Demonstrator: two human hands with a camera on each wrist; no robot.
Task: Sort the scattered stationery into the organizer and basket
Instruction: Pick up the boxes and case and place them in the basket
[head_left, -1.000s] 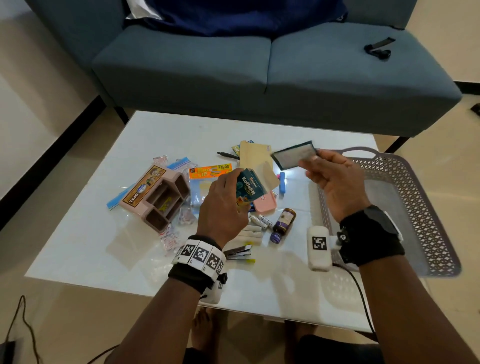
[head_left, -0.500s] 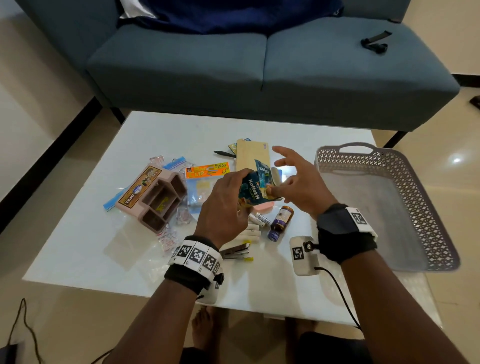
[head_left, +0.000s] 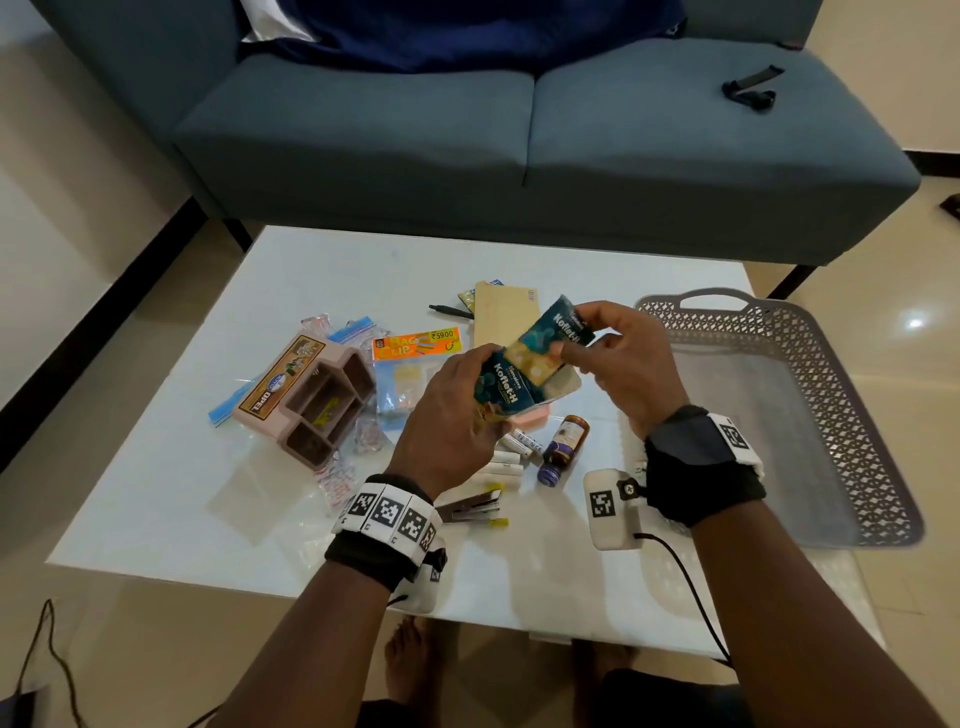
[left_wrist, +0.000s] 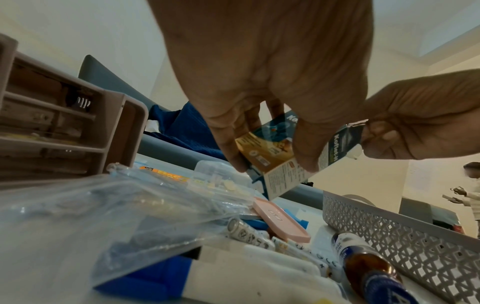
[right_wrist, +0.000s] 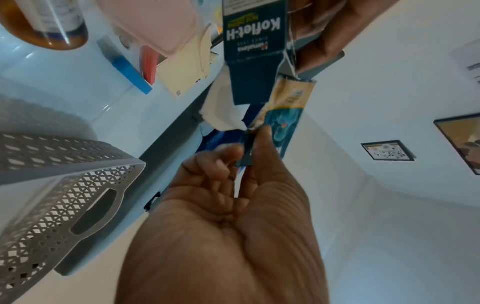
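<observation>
Koflet-H cartons (head_left: 524, 371), two flat teal printed cardboard boxes, long axes slanting up-right: we grip one in our left hand (head_left: 447, 415), pinching the other with our right hand (head_left: 631, 364).

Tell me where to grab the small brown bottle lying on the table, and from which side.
Take the brown bottle across its middle, coming straight down from above. It lies on its side with its purple cap toward you. Batteries crowd its left flank, so approach from the basket side, fingers spanning the round body.

Blue-grey sofa (head_left: 519, 145) behind white table (head_left: 182, 493), glossy beige tiled floor (head_left: 893, 291), framed pictures (right_wrist: 388, 150) on pale wall
</observation>
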